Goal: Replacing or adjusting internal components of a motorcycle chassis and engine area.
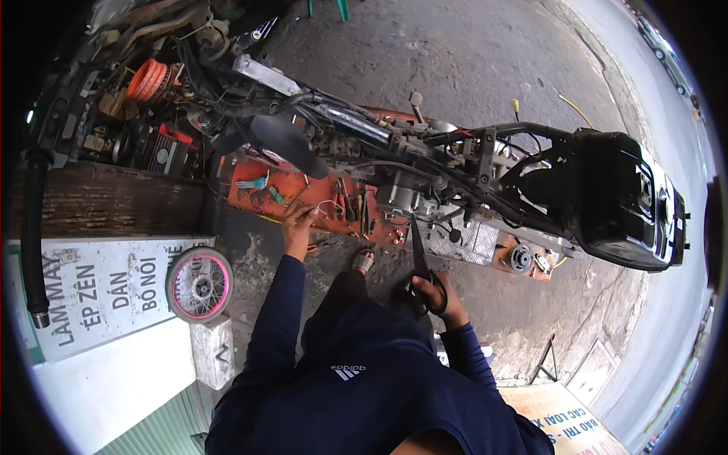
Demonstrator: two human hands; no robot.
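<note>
While the left hand point(302, 224) pinches the thin wire point(331, 202), the right hand point(443, 302) curls around the scissors point(419, 254), which lie nearer and right of the wire, their long axis pointing far.

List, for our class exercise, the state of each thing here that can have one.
Left hand: closed on the thin strand
Thin strand: bent
Right hand: gripping the scissors
Scissors: blades appear together
Motorcycle: partly stripped
Pink-rimmed wheel: detached
Round grey part: loose, on the orange platform
</note>
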